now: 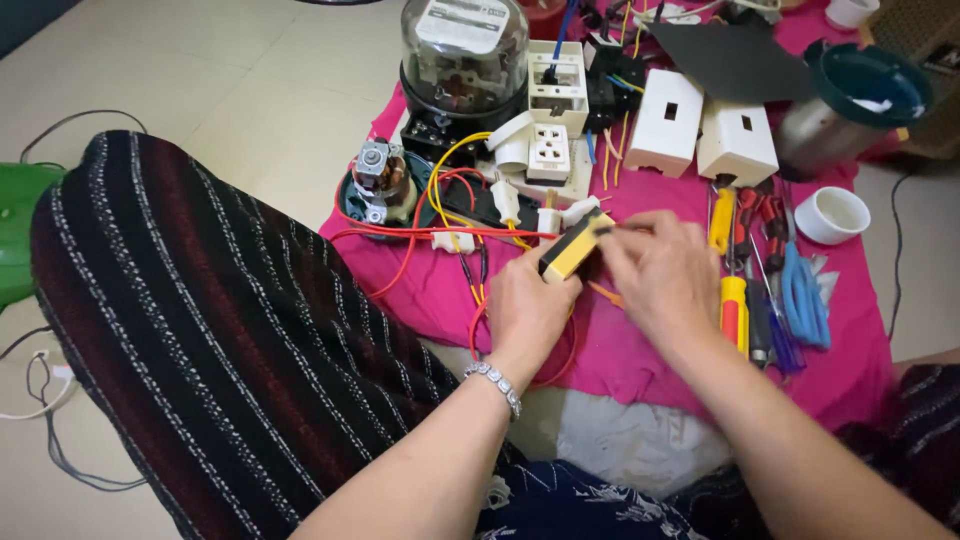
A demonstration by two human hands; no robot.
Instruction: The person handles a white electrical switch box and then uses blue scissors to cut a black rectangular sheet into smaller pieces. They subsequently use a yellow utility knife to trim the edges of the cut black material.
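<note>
Over pink cloth (640,350), left hand (525,305) grips yellow block (572,250); right hand (655,270) pinches its tip.

A single head-worn camera looked steeply down and forward from above the seated person's lap, close to the work. It faced the pink cloth (640,350) spread on the tiled floor (250,90), with a striped knee (200,320) filling the lower left. No second view existed.

A home floor serves as a makeshift electrical workshop: pale floor tiles (260,110), a spread pink cloth (640,350), white plastic wall sockets (548,152), and loose screwdrivers (733,310).
</note>
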